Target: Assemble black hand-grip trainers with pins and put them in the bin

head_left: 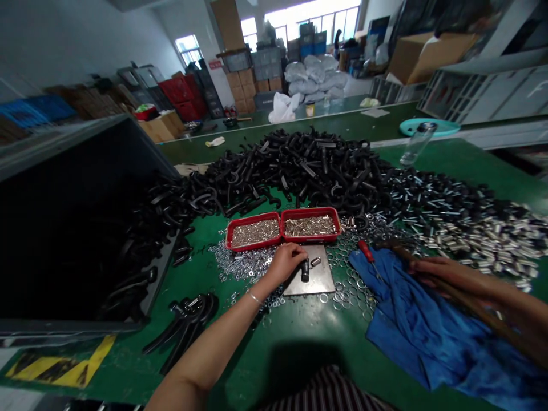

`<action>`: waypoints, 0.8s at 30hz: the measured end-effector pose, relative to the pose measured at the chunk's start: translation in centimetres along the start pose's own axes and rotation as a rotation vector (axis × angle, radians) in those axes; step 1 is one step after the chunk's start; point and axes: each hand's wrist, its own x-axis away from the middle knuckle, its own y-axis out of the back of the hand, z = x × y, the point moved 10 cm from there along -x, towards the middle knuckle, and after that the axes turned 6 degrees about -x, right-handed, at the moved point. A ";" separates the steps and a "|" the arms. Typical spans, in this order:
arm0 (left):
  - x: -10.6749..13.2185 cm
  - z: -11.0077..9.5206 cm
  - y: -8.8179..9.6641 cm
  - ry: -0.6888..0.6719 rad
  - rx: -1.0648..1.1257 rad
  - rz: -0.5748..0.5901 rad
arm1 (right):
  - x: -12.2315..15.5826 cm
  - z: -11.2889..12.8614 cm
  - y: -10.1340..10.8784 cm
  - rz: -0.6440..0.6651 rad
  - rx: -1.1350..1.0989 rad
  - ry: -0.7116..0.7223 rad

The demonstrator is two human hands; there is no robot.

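Observation:
My left hand [290,261] is closed on a short black part [305,272] that rests on a square metal plate [321,283]. Beside it on the plate lies a small silver cylinder [315,262]. To the right, my right hand [439,273] wraps round the wooden handle of a hammer [460,298], its dark head over the loose rings. Under that arm is a crumpled blue cloth [411,319], with a red-handled screwdriver [366,251] on it. Just behind the plate stand two red trays, the left tray [253,247] and the right tray [311,238], full of small metal pieces.
A large heap of black curved parts [308,165] spreads behind the trays. Silver cylinders [483,242] are piled at right, washers [240,265] and rings [353,291] lie scattered. A dark bin [160,285] lies tipped at left. A clear bottle [417,145] stands back right.

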 end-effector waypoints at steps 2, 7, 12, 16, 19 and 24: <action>0.0 0.7 -0.1 0.009 -0.015 -0.018 | -0.4 0.9 -1.5 0.199 -0.060 -0.110; 0.2 1.1 -0.7 0.011 -0.044 -0.010 | 0.9 5.1 -2.3 0.083 -0.256 -0.243; 1.0 -1.6 -0.8 -0.191 -0.286 -0.008 | 4.5 7.6 -10.0 0.330 -0.408 -0.340; 2.1 -3.0 -1.4 -0.337 -0.416 0.095 | 4.6 10.9 -12.7 0.367 -0.154 -0.079; 2.8 -1.9 -1.0 -0.263 -0.382 0.126 | 4.1 14.5 -12.9 0.279 -0.049 0.079; 3.6 -1.0 -1.8 -0.237 -0.297 0.229 | 2.8 16.3 -15.1 0.282 0.090 0.115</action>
